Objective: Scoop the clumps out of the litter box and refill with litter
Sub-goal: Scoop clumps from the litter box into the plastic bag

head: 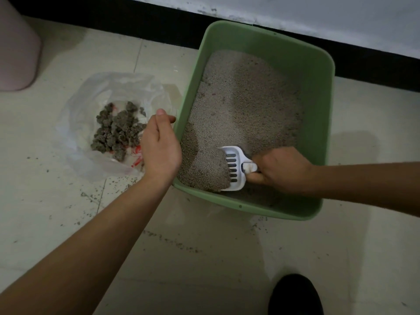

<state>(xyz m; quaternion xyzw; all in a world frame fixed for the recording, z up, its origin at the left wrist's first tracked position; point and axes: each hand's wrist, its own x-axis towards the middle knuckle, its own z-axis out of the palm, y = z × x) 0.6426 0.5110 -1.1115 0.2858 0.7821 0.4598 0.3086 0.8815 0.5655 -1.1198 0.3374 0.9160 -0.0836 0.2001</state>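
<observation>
Green litter box (319, 98) rim gripped by left hand (161, 146), scoop (235, 169) by near wall.

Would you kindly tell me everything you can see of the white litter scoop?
The litter scoop is white and plastic-looking, with a shallow walled blade pierced by a row of dark slots, and a handle. The right hand holds the handle, fingers curled round it, hiding most of it. The scoop lies low in the near end of the green litter box, its blade pointing left and pushed against a heap of grey litter, which covers its leading edge.
</observation>
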